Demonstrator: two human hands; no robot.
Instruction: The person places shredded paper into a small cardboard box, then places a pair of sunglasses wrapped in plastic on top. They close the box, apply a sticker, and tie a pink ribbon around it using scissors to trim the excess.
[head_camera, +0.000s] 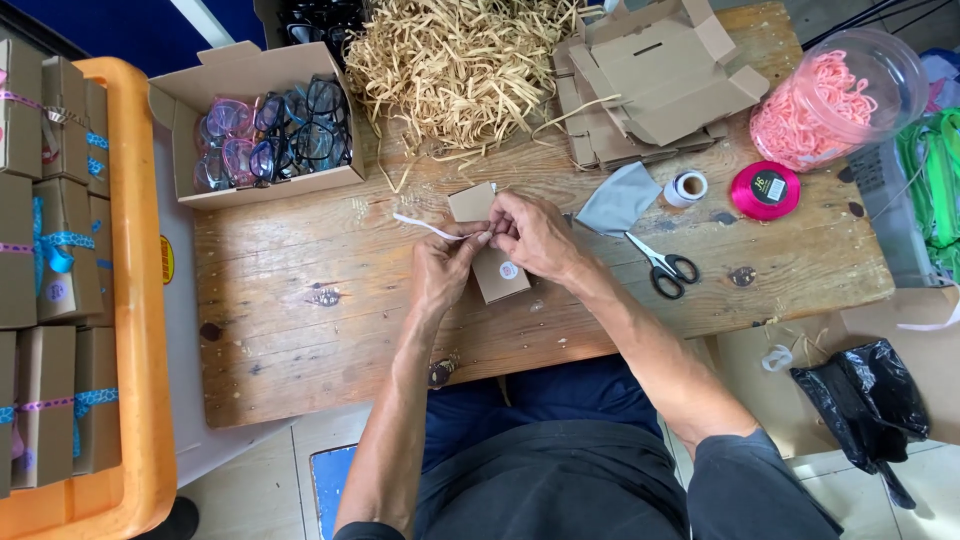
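Head view: both hands are working a ribbon over a small box at the table's middle.
Left hand (442, 268) and right hand (530, 235) are pinching the white ribbon (425, 226) above the brown cardboard box (492, 262); scissors (662, 265) are lying near.

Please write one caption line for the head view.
Both hands tie white ribbon around small cardboard box on wooden table.

Packing workshop, worn wooden table (300, 330), flat cartons (650, 80), paper shred (455, 65)
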